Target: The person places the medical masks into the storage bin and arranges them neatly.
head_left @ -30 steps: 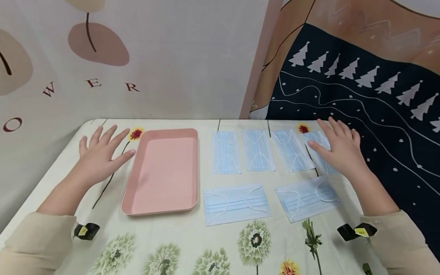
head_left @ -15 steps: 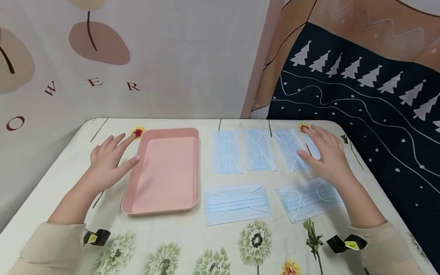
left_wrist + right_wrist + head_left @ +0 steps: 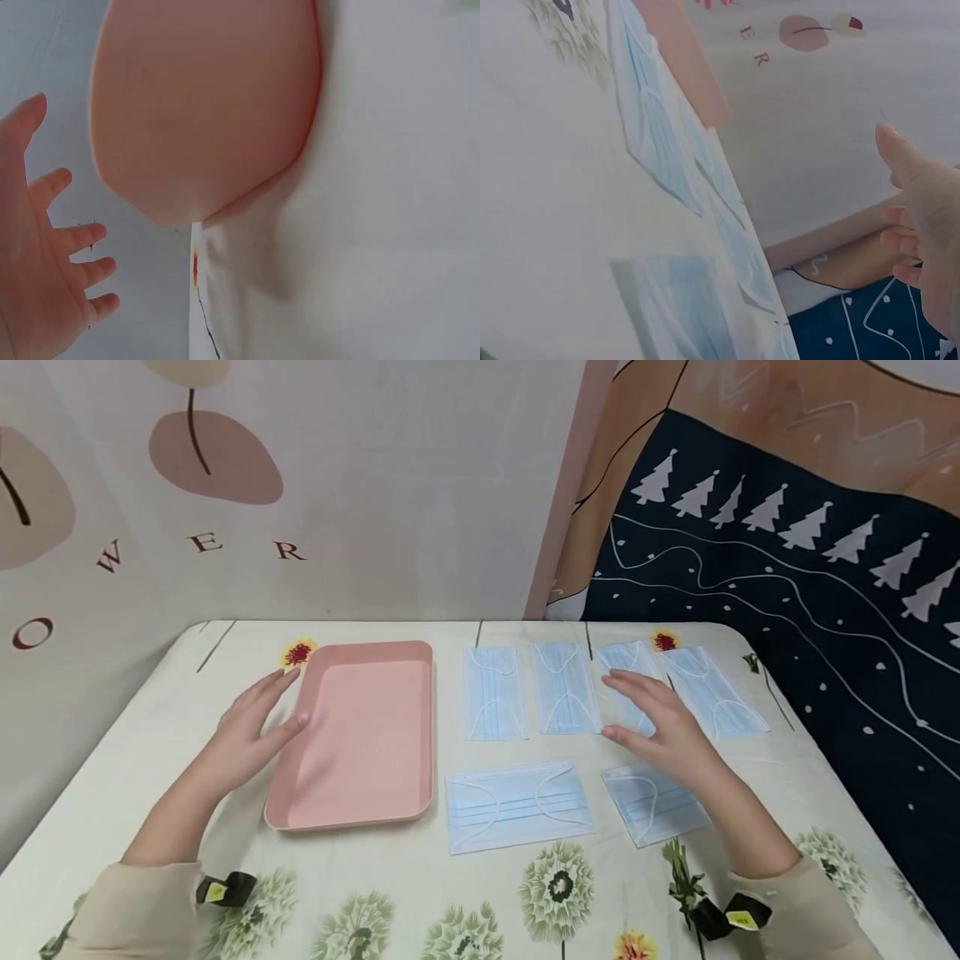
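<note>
Flowered cloth (image 3: 405,868) meets a pale wall (image 3: 420,510); we see the left hand (image 3: 253,733), loosely spread, holding nothing, beside a pink tray (image 3: 367,735); the right hand (image 3: 663,727), likewise, over masks (image 3: 517,807) right of it.

We have a narrow free lane of worktop (image 3: 447,710) between the masks (image 3: 495,695) and the pink tray (image 3: 367,739), which blocks low passage.

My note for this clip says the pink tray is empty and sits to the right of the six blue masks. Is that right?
Not quite: the side is wrong. The head view shows the empty pink tray to the left of the six blue masks.
</note>
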A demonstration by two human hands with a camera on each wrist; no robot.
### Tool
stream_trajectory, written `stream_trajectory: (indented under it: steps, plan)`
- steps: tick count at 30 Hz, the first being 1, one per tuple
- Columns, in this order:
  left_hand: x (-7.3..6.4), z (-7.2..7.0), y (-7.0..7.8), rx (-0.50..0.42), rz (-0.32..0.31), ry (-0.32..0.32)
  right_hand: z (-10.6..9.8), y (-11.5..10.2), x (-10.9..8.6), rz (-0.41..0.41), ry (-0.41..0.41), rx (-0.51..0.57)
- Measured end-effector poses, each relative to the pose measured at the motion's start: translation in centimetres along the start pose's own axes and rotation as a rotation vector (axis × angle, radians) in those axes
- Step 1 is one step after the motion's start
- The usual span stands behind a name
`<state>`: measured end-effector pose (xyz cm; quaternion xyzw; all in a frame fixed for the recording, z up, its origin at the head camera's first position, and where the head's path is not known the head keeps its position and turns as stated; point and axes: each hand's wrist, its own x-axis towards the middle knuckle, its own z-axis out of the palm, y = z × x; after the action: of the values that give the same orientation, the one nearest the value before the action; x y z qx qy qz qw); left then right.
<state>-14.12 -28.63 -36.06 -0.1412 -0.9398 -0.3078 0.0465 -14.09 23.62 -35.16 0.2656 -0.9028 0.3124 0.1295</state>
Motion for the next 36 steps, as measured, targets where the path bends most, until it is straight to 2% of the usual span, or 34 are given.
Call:
stream_trajectory:
  steps: [7, 14, 22, 25, 30, 36]
  plan:
    - [-0.2, 0.6, -0.4, -0.139, -0.047, -0.027, 2.2, -1.2, 0.0, -0.061, -0.091, 0.09]
    - [-0.6, 1.2, -1.2, -0.197, -0.124, -0.061, 4.1, -2.4, 0.4, -0.077, -0.178, 0.193]
    - [-0.9, 2.1, -2.3, -0.322, -0.082, -0.083, 6.0, -3.2, 1.0, -0.042, -0.299, 0.295]
    - [-1.1, 2.3, -2.7, -0.361, -0.087, -0.086, 6.7, -3.5, 1.2, -0.03, -0.36, 0.319]
    - [-1.4, 2.5, -3.3, -0.381, -0.12, -0.082, 7.4, -3.6, 1.2, -0.001, -0.443, 0.33]
    - [-1.4, 2.6, -4.0, -0.418, -0.131, -0.08, 8.1, -3.2, 1.2, 0.024, -0.499, 0.273]
